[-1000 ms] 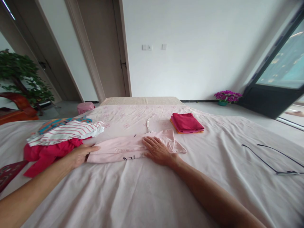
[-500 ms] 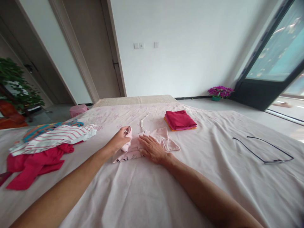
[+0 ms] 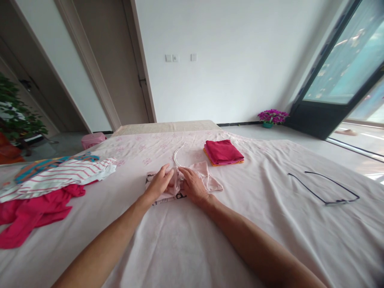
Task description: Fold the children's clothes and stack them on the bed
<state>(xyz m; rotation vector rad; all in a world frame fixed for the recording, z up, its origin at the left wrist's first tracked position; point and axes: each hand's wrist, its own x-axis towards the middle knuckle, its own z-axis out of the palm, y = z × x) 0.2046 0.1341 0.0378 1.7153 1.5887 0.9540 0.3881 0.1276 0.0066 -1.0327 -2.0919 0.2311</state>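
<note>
A pale pink garment [image 3: 210, 180] with black print and a long white drawstring [image 3: 177, 154] lies partly folded on the bed. Over its left part, my left hand [image 3: 160, 183] has thumb and fingers closed on a raised fold of the cloth. My right hand [image 3: 193, 187] rests on the middle of the garment, fingers stretched and pressing down, its fingertips close to those of the left. Some of the fold is hidden beneath both hands. To the right, the garment's thinner end spreads flat.
Beyond my right hand sits a folded stack of red and orange cloth [image 3: 223, 152]. Loose clothes, striped [image 3: 66, 174] and red [image 3: 39, 212], are heaped at the left. Dark-framed eyeglasses [image 3: 327, 202] lie on the bedsheet [image 3: 258, 232] at the right. A pink stool [image 3: 93, 140] stands past the bed.
My left hand has carried the garment's left end over to the right and down, toward my right hand. Printed cloth now shows at the left edge. The view has shifted slightly.
</note>
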